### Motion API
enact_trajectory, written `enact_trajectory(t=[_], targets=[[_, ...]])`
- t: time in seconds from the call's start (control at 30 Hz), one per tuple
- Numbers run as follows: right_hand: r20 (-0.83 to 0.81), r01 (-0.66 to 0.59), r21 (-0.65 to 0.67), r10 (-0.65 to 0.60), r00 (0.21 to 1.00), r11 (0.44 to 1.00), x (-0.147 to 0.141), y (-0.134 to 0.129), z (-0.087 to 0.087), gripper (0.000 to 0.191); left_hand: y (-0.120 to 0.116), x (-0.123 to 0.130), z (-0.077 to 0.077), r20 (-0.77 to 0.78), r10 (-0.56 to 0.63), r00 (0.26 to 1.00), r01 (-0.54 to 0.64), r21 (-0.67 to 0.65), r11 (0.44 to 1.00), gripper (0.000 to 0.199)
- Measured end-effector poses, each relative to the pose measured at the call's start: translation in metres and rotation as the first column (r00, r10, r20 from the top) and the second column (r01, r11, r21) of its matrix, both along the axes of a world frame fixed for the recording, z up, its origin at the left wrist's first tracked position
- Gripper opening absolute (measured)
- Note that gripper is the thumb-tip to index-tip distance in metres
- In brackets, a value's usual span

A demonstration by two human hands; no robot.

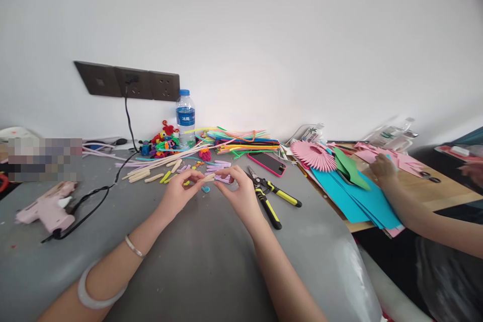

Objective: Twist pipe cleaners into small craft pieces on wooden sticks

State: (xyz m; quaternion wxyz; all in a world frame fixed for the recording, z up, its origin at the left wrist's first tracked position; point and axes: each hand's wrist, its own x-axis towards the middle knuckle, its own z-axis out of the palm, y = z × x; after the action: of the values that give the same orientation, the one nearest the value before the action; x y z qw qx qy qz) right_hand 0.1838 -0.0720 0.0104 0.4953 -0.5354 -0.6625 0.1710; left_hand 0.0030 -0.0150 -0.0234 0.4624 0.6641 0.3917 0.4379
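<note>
Between my two hands is a short cream fuzzy piece (208,178). My left hand (183,188) pinches its left end, and my right hand (236,184) pinches the right end. Just below it on the grey table (204,261) lies a small blue curl (206,189). Short purple pieces (221,165) lie behind my fingers, with cream pieces (139,176) and yellow pieces (165,177) to the left. Pliers with black and yellow handles (272,193) rest open right beside my right hand.
A pink glue gun (49,210) with a black cord lies left. At the back stand a water bottle (185,119), colourful figures (165,142) and a pipe cleaner bundle (245,142). A phone (267,164) lies right. Another person's hand (383,167) is over papers (347,196).
</note>
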Motion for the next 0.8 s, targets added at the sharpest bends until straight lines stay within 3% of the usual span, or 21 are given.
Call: enact_trajectory(t=[0.4,0.8], targets=[[0.079,0.031,0.025,-0.033,0.996,0.999,0.001,-0.001,0.003,0.01,-0.005,0.002,0.007,0.009,-0.032,0.999,0.032,0.017,0.999,0.021],[0.155,0.077,0.032,-0.081,0.985,0.997,0.001,-0.002,0.0,0.007,-0.008,0.001,0.014,-0.118,0.006,0.993,0.009,0.13,0.992,0.021]])
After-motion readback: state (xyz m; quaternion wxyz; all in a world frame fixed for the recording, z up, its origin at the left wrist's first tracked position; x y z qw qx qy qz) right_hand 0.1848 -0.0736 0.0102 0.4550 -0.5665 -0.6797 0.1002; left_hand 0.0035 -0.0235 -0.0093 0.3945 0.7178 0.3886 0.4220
